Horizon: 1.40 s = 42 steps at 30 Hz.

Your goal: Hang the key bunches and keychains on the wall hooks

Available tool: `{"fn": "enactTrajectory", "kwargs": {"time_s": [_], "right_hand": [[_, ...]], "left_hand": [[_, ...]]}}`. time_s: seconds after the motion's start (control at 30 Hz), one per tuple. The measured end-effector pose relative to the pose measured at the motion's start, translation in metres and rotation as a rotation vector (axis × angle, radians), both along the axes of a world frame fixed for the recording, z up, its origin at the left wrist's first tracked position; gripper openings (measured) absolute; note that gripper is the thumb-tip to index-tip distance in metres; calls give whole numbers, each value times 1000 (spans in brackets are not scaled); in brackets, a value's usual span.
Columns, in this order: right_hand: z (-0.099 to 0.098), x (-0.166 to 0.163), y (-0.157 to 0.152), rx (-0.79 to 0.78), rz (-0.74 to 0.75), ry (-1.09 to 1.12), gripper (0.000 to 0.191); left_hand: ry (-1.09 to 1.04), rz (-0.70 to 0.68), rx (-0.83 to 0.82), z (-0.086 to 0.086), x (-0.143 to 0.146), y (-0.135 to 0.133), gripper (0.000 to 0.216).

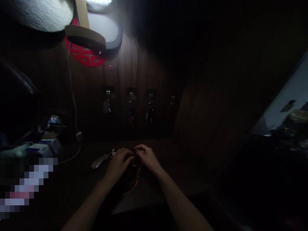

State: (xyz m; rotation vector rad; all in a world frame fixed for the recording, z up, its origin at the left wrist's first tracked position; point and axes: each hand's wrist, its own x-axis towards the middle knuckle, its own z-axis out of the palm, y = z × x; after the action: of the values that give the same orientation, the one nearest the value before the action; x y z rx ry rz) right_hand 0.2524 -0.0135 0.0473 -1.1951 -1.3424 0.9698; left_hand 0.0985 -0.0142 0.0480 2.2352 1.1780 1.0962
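Observation:
Over the dark tabletop my left hand [121, 161] and my right hand [147, 158] come together, both closed with fingertips pinched almost touching. Between them is an orange-yellow beaded cord [138, 172], whose upper end runs up to the fingers. Its thin tail curves down toward me onto the surface. The exact bit under the fingertips is small and dark. Just left of my left hand lies a tool with a grey handle [99, 161]; its metal end [112, 153] is partly covered by that hand.
Small white-and-blue boxes [39, 149] and round-lensed glasses [51, 125] stand at left. A white cable [72, 89] with a plug [79, 136] hangs down the wooden back panel. Keys [107, 107] hang from hooks there. A lamp [98, 2] shines above a red paper cutout [86, 57].

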Motion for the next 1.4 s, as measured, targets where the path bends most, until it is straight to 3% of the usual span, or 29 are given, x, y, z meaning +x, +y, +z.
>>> {"fn": "enactTrajectory", "kwargs": {"time_s": [0.13, 0.23, 0.47, 0.6, 0.8, 0.9, 1.07, 1.27, 1.4], "right_hand": [[6, -5, -4, -29, 123, 17, 22], [9, -8, -5, 33, 169, -26, 24], [-2, -11, -1, 70, 114, -104, 40], [-6, -11, 0, 88, 66, -177, 31], [1, -16, -5, -82, 94, 14, 31], [7, -16, -9, -77, 143, 11, 33], [13, -3, -8, -18, 187, -213, 48], [19, 11, -1, 163, 75, -393, 18], [34, 8, -1, 162, 22, -390, 24]], "left_hand": [[-92, -26, -105, 7, -10, -1, 16], [-192, -6, -147, 12, -17, 0, 17], [-396, 103, -222, 22, -36, 6, 24], [-527, 121, -269, 24, -43, 5, 28], [-637, 138, -304, 28, -45, 3, 31], [-645, 173, -303, 28, -49, 5, 32], [-608, 250, -283, 25, -64, 12, 35], [-526, 392, -207, 18, -77, 20, 39], [-436, 409, -264, 1, -77, 26, 43]]}}
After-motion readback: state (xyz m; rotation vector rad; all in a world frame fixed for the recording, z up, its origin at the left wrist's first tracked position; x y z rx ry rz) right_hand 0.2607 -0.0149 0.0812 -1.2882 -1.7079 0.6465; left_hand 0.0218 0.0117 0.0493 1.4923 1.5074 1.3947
